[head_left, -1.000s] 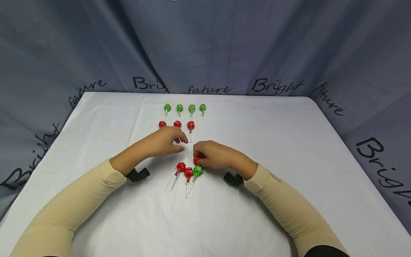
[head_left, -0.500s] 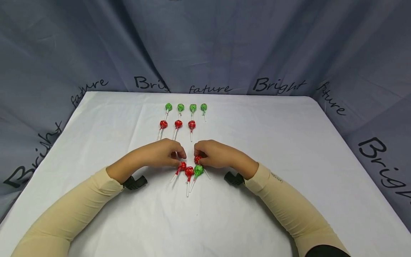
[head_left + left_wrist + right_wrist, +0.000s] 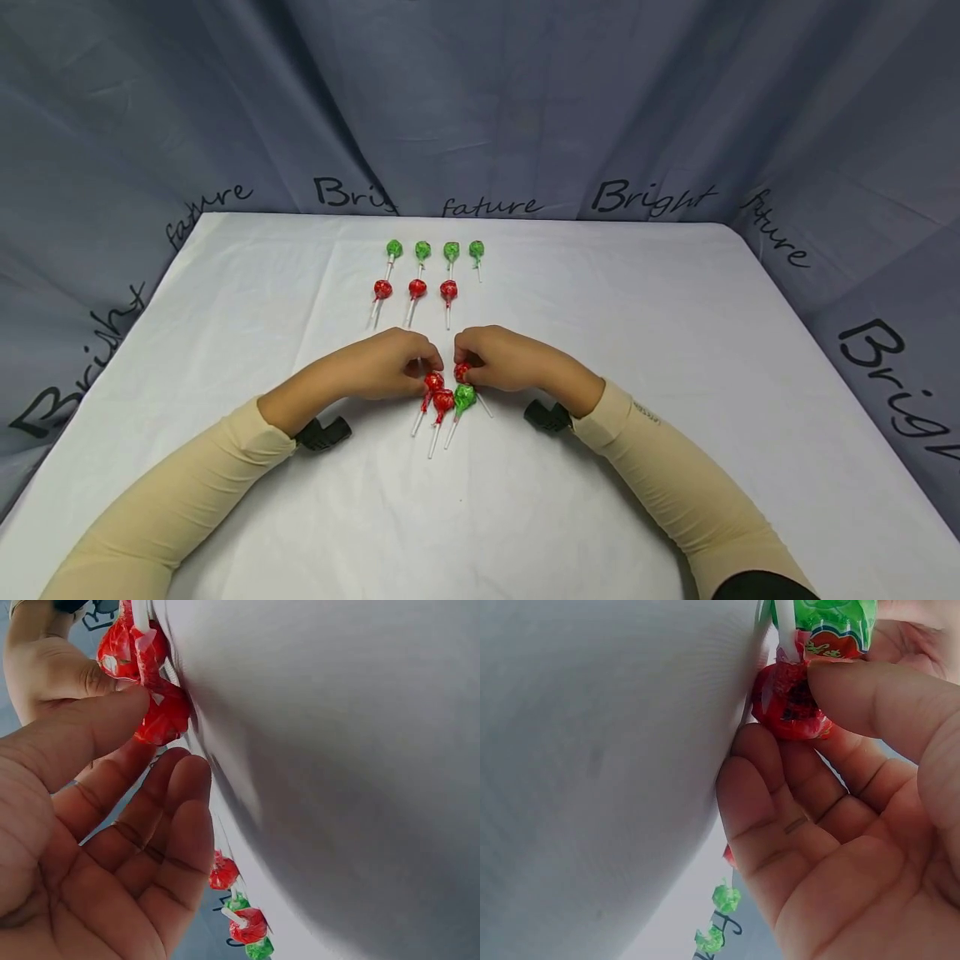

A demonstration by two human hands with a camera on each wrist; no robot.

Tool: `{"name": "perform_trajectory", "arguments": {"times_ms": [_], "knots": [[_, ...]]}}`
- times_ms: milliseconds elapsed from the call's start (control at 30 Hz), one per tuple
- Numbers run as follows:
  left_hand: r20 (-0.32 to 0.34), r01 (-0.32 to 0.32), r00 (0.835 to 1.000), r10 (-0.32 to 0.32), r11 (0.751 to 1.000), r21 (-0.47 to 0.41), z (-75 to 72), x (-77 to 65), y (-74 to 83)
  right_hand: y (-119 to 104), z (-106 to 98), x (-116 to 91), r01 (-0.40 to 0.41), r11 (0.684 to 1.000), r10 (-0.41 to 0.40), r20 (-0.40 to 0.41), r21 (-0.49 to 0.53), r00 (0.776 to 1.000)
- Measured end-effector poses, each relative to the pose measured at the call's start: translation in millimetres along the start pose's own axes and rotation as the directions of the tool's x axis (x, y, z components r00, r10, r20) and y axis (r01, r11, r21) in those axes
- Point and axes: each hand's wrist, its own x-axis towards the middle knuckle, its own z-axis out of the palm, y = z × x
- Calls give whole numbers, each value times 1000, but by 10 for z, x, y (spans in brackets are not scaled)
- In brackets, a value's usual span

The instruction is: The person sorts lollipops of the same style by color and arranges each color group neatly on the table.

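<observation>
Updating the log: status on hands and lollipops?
Left hand pinches red lollipop. Right hand pinches second red lollipop. Green lollipop close beside that one, may hinder.

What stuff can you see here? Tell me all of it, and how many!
Green pops: five, green, four in the back row, one bunched near the hands
Red pops: six, red, three below the green row, three in the bunch
Table: one, white, under the pops
Curtain: one, grey-blue, behind the table
Writing: several words, black, on the curtain
Wrist gadgets: two, black, one per wrist
Sleeves: two, beige, on both arms
Left grip: one, bare, pinching a bunched red pop
Right grip: one, bare, pinching another
</observation>
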Motion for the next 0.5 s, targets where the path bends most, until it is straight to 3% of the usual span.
{"name": "perform_trajectory", "arguments": {"times_ms": [233, 500], "knots": [[-12, -38, 999, 38, 999, -37, 18, 18, 2, 9, 2, -11, 9, 1000, -9, -4, 11, 1000], [-24, 6, 1000, -7, 999, -44, 35, -16, 32, 8, -2, -2, -5, 1000, 5, -3, 0, 1000]]}}
